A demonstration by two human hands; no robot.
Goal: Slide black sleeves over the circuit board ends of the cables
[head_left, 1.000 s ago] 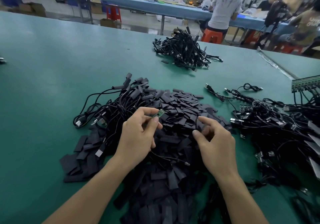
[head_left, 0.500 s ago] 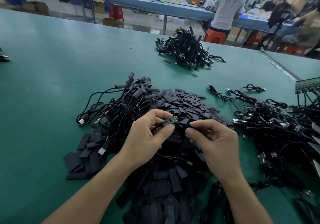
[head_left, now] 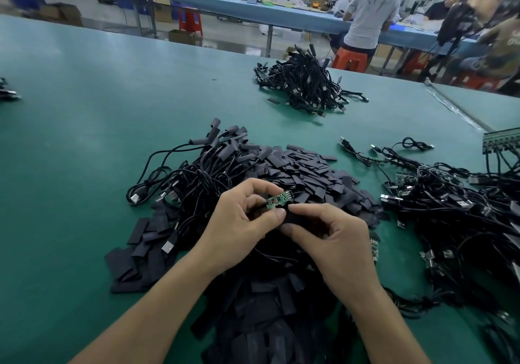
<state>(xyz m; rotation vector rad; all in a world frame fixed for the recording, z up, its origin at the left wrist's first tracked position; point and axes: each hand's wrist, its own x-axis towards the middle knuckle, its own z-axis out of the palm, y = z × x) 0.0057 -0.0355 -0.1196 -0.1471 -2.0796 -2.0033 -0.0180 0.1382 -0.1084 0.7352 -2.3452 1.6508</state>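
Circuit board [head_left: 277, 201], small, narrow and green, with tiny parts on its face and a row of metal pins at its far end, juts up and to the right from the left hand [head_left: 239, 231], which pinches its near end between thumb and fingers. The right hand [head_left: 334, 239], close against the left, pinches a black sleeve [head_left: 289, 218] just below the board. The sleeve is dark and mostly hidden by fingers, so whether it is on the board yet cannot be told. Under both hands, loose sleeves [head_left: 309, 172] lie heaped on the green surface [head_left: 84, 138]. A tangle of sleeved cables [head_left: 191, 177] lies at the heap's left, unsleeved cables [head_left: 450, 208] at its right, and a far bundle [head_left: 306, 85] lies behind.
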